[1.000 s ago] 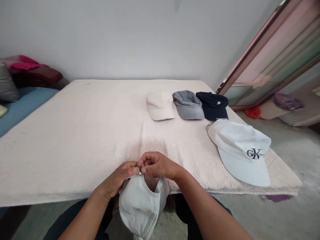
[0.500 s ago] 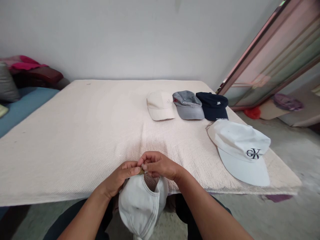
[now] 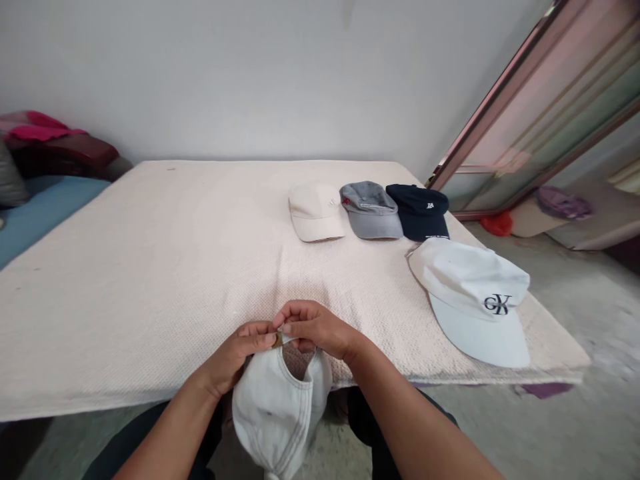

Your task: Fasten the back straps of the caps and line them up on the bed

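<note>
A white baseball cap (image 3: 275, 407) hangs at the table's front edge, its back opening turned up between my hands. My left hand (image 3: 245, 347) is closed on the left end of the cap's back strap, beside a small brass-coloured buckle (image 3: 278, 341). Opposite it, my right hand (image 3: 315, 329) pinches the strap's other part, thumb and fingers together. The two hands almost touch at the buckle. Fingers partly hide the strap.
On the cloth-covered table (image 3: 150, 280) lie a cream cap (image 3: 315, 212), a grey cap (image 3: 371, 210) and a navy cap (image 3: 419, 212) in a row. Nearer, a white CK cap (image 3: 473, 293) lies at the right edge. A glass-panelled door (image 3: 530, 113) stands at the right.
The view has shifted slightly, so the caps on the table appear a little further left. Between my fingers, more of the strap and buckle shows. Both hands keep their hold.
</note>
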`<state>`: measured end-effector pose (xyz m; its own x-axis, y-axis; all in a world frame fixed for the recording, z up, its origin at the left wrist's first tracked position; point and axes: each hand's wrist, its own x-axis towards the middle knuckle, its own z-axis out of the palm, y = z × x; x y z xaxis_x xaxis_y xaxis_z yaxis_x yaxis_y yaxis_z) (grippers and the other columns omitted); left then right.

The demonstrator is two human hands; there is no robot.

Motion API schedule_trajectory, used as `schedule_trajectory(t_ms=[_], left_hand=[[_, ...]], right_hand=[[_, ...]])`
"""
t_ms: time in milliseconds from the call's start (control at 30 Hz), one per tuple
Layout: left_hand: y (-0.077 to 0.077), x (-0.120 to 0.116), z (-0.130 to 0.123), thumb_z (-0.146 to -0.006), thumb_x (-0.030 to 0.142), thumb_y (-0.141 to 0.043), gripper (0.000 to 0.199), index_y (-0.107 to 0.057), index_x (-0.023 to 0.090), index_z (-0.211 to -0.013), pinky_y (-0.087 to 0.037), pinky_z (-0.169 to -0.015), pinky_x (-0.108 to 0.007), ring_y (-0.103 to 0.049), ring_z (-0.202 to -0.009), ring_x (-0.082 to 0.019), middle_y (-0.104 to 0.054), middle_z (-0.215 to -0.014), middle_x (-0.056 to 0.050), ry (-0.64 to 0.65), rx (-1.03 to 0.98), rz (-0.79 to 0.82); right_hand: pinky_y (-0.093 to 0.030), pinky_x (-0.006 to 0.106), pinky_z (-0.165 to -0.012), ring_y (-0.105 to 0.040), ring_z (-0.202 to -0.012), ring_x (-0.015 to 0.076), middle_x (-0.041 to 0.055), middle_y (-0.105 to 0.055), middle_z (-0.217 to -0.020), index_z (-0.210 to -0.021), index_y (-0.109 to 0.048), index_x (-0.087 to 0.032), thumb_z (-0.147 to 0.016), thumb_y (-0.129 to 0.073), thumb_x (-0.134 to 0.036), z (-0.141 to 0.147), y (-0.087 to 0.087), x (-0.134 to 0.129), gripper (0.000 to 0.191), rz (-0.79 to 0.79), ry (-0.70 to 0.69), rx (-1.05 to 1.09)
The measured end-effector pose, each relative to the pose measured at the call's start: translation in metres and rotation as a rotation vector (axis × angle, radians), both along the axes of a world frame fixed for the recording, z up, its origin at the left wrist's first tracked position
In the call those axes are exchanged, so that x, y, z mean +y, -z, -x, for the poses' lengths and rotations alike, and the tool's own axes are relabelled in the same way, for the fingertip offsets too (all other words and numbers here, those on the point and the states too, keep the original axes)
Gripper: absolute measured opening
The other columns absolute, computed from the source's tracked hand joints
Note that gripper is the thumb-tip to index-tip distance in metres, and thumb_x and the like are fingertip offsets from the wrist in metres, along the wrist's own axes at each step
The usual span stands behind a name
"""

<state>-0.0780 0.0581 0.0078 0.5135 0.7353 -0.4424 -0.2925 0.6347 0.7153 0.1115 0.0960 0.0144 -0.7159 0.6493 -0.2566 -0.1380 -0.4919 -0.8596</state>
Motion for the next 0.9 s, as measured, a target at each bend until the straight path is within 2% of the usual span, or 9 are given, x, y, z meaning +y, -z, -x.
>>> schedule_trajectory(t_ms=[200, 300, 400, 500, 600, 700, 767, 833, 900], left_hand=[[-0.006, 0.0, -0.003, -0.074, 0.025, -0.068, 0.015, -0.072, 0.011, -0.08, -0.05, -0.067, -0.03, -0.066, -0.066, -0.02, -0.071, -0.074, -0.01, -0.16, -0.056, 0.025], [-0.01, 0.003, -0.002, -0.073, 0.019, -0.066, 0.013, -0.072, 0.011, -0.081, -0.053, -0.071, -0.031, -0.067, -0.067, -0.021, -0.073, -0.074, -0.009, -0.324, -0.101, 0.114], [-0.016, 0.006, 0.001, -0.076, 0.021, -0.063, 0.011, -0.071, 0.013, -0.077, -0.054, -0.071, -0.031, -0.067, -0.063, -0.019, -0.072, -0.068, -0.005, -0.431, -0.185, 0.242], [-0.021, 0.011, 0.004, -0.079, 0.03, -0.061, 0.018, -0.069, 0.017, -0.07, -0.055, -0.072, -0.033, -0.066, -0.058, -0.019, -0.069, -0.062, -0.003, -0.442, -0.289, 0.283], [-0.024, 0.014, 0.003, -0.08, 0.04, -0.059, 0.025, -0.071, 0.018, -0.075, -0.055, -0.073, -0.037, -0.069, -0.065, -0.024, -0.071, -0.066, -0.005, -0.396, -0.288, 0.309], [-0.026, 0.016, -0.001, -0.081, 0.044, -0.058, 0.033, -0.072, 0.017, -0.09, -0.055, -0.074, -0.04, -0.071, -0.076, -0.029, -0.074, -0.075, -0.009, -0.362, -0.18, 0.334], [-0.026, 0.017, -0.005, -0.082, 0.042, -0.057, 0.034, -0.071, 0.016, -0.098, -0.054, -0.076, -0.041, -0.071, -0.082, -0.031, -0.075, -0.081, -0.01, -0.392, -0.104, 0.318], [-0.024, 0.017, -0.011, -0.084, 0.04, -0.056, 0.034, -0.07, 0.015, -0.101, -0.053, -0.077, -0.042, -0.071, -0.084, -0.031, -0.076, -0.084, -0.01, -0.422, -0.055, 0.305], [-0.019, 0.016, -0.019, -0.084, 0.039, -0.055, 0.033, -0.07, 0.015, -0.1, -0.053, -0.079, -0.04, -0.07, -0.086, -0.03, -0.076, -0.085, -0.01, -0.399, -0.043, 0.318]], right_hand=[[-0.034, 0.021, -0.05, -0.042, -0.049, 0.0066, -0.0048, -0.051, -0.059, -0.089, -0.061, -0.017, -0.081, -0.063, -0.03, -0.003, -0.001, 0.001, 0.015, -0.017, 0.086, 0.047], [-0.037, 0.023, -0.056, -0.048, -0.056, 0.0087, -0.0011, -0.056, -0.066, -0.082, -0.062, -0.016, -0.083, -0.063, -0.036, -0.008, -0.005, -0.001, 0.02, -0.04, 0.107, 0.018], [-0.032, 0.022, -0.053, -0.045, -0.057, 0.0084, -0.0005, -0.054, -0.069, -0.08, -0.062, -0.015, -0.084, -0.061, -0.043, -0.014, -0.006, -0.003, 0.028, -0.047, 0.104, -0.027], [-0.029, 0.022, -0.052, -0.041, -0.056, 0.0077, -0.0027, -0.049, -0.066, -0.077, -0.061, -0.015, -0.082, -0.065, -0.042, -0.017, -0.002, -0.004, 0.027, -0.027, 0.11, -0.039], [-0.03, 0.022, -0.054, -0.04, -0.057, 0.008, -0.003, -0.048, -0.065, -0.075, -0.06, -0.015, -0.076, -0.071, -0.038, -0.019, 0.003, -0.001, 0.025, 0.049, 0.169, -0.001], [-0.029, 0.022, -0.051, -0.038, -0.053, 0.0077, -0.0041, -0.047, -0.06, -0.074, -0.058, -0.016, -0.072, -0.074, -0.037, -0.024, 0.004, 0.004, 0.027, 0.129, 0.296, 0.057], [-0.029, 0.021, -0.049, -0.037, -0.05, 0.0074, -0.005, -0.046, -0.057, -0.071, -0.055, -0.016, -0.07, -0.075, -0.037, -0.031, 0.001, 0.009, 0.028, 0.152, 0.392, 0.094], [-0.029, 0.021, -0.048, -0.037, -0.049, 0.0074, -0.0053, -0.046, -0.056, -0.068, -0.053, -0.017, -0.069, -0.075, -0.036, -0.041, -0.002, 0.013, 0.029, 0.152, 0.49, 0.136], [-0.032, 0.021, -0.049, -0.04, -0.05, 0.0079, -0.0048, -0.048, -0.056, -0.066, -0.052, -0.017, -0.068, -0.075, -0.035, -0.051, -0.005, 0.017, 0.029, 0.142, 0.591, 0.177]])
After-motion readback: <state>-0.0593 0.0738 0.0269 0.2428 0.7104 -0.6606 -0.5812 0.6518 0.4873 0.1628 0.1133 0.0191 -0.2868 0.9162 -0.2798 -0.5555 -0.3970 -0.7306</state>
